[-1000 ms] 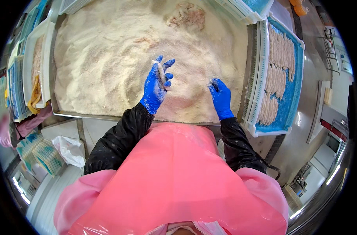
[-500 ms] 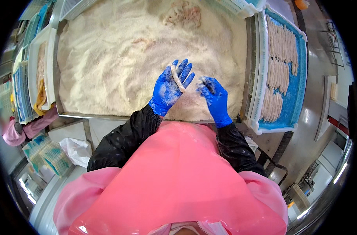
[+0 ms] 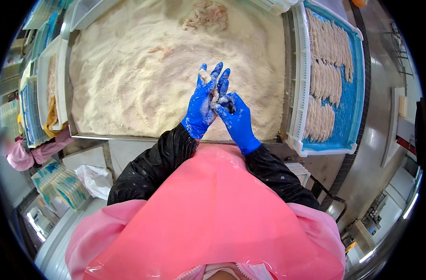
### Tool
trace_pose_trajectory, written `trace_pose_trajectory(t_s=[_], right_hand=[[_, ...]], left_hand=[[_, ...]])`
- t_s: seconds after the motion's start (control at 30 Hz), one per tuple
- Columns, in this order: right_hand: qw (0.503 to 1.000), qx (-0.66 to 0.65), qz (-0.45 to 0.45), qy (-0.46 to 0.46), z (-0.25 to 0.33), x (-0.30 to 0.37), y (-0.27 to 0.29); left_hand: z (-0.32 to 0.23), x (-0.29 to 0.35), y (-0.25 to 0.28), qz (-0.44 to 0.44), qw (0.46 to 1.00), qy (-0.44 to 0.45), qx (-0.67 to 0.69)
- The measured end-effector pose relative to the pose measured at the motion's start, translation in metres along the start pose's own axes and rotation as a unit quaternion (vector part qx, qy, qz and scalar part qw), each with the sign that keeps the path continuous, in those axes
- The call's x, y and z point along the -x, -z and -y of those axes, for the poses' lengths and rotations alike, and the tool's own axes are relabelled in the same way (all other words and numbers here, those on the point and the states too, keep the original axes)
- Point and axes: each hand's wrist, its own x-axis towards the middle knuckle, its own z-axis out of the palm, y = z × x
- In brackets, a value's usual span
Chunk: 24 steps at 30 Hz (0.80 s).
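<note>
A pale, crumb-coated meat strip [image 3: 204, 74] lies across the fingers and palm of my left hand [image 3: 200, 109], which wears a blue glove dusted with coating. That hand is palm up with its fingers partly stretched and slightly bent around the strip. My right hand [image 3: 237, 120], also blue-gloved, has its thumb and fingertips pinched at the strip's near end, against the left palm. Its fingers partly hide that end. Both hands are above a wide metal-edged tray [image 3: 101, 136] filled with cream-coloured coating powder [image 3: 129, 84].
A heap of raw meat pieces [image 3: 206, 16] lies at the tray's far side. On the right, a white crate with a blue liner [image 3: 346, 112] holds rows of coated strips [image 3: 326, 77]. White bins [image 3: 59, 84] stand at left, near another person's pink sleeve [image 3: 52, 144].
My right hand has moved left from beside the left hand and now touches the strip. The left fingers have bent more around it. The view has shifted slightly.
</note>
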Motion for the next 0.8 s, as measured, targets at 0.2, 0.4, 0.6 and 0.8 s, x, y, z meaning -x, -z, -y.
trace_pose_trajectory(t_s=[0.2, 0.4, 0.6, 0.8], right_hand=[[0.969, -0.010, -0.114, 0.219, 0.006, -0.012, 0.028], [0.947, -0.294, -0.005, 0.129, 0.029, -0.018, 0.028], [0.956, -0.245, 0.030, 0.158, 0.021, -0.021, 0.052], [0.928, -0.358, 0.005, 0.101, 0.055, -0.020, 0.090]], left_hand=[[0.039, 0.006, -0.029, 0.006, 0.996, 0.085, 0.000], [0.083, -0.016, -0.035, 0.067, 0.968, -0.104, -0.220], [0.099, -0.012, -0.007, 0.030, 0.928, -0.087, -0.360], [0.132, -0.010, -0.102, 0.091, 0.905, -0.150, -0.389]])
